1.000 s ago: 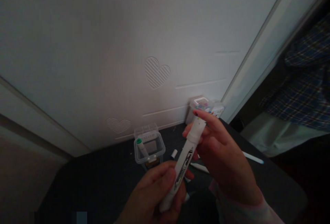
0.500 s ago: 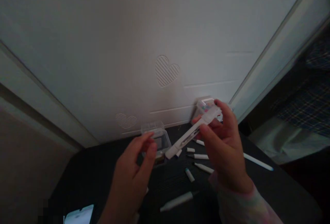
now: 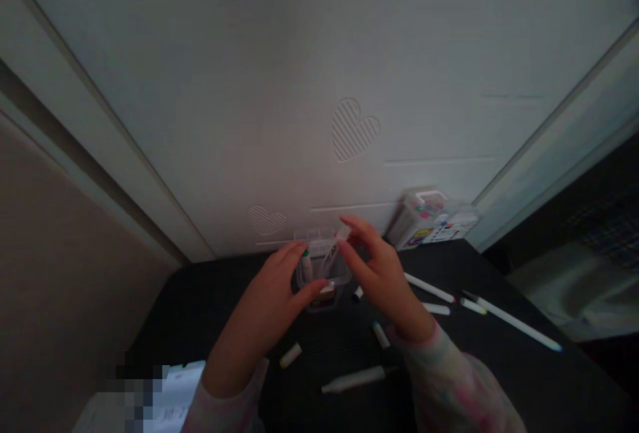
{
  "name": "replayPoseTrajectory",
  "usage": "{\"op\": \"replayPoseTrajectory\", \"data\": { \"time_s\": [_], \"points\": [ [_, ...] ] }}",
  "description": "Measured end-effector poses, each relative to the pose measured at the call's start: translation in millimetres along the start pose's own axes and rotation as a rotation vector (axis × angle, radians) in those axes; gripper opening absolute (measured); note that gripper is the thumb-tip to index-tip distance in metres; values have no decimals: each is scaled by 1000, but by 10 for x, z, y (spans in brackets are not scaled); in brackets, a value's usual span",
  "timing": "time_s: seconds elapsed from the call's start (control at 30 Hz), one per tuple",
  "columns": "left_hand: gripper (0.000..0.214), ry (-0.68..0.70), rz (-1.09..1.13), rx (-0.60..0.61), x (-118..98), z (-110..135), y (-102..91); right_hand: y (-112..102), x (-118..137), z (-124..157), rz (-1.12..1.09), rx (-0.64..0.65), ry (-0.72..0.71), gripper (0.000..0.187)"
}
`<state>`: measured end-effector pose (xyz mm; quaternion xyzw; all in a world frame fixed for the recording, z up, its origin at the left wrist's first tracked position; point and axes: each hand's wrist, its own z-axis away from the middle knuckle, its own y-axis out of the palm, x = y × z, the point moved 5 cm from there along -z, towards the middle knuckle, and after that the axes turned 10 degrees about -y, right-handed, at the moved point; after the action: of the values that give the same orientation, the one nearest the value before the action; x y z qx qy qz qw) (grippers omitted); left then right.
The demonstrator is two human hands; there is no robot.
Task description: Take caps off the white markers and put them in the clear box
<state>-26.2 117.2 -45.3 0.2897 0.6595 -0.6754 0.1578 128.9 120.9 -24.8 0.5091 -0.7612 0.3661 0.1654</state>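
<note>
Right hand [image 3: 387, 273]: thumb and fingers pinched on the upper end of a white marker pen [image 3: 331, 255]. Pen tilts, lower end within the mouth of the clear plastic box [image 3: 343, 278], below and left of those fingertips. Left hand [image 3: 264, 303]: thumb and fingers wide apart about the box's near left side; cannot tell if they touch it. Green-ended marker [image 3: 306, 264] stands in the box, close by the left fingertips. Nearer the wearer than either hand's fingers, loose on the dark table [image 3: 200, 306]: uncapped marker [image 3: 357, 378], teal-banded cap [image 3: 382, 336], yellow-ended cap [image 3: 291, 356]. Right of the right fingers: blue-ended pen [image 3: 524, 326]; farther back, handled clear case [image 3: 412, 221].
</note>
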Motion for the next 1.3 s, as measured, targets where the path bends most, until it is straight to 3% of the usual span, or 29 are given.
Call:
{"op": "replayPoseTrajectory", "data": {
  "time_s": [0.1, 0.27, 0.4, 0.67, 0.9, 1.3],
  "points": [
    [54, 8, 18, -17, -30, 1, -26, 149, 19, 0, 154, 157, -64, 28],
    [58, 28, 76, -26, -59, 7, -49, 250, 45, 8, 258, 253, -108, 29],
    [58, 45, 83, -44, -53, 16, -44, 262, 59, 21, 289, 253, -101, 31],
    [53, 63, 102, -41, -71, 25, -50, 256, 72, 20, 315, 240, -120, 15],
    [56, 54, 115, -34, -71, 35, -58, 20, 85, -22, 255, 99, -64, 16],
    [52, 67, 90, -28, -69, 35, -43, 172, 151, 31, 255, 358, -100, 12]
  ]
}}
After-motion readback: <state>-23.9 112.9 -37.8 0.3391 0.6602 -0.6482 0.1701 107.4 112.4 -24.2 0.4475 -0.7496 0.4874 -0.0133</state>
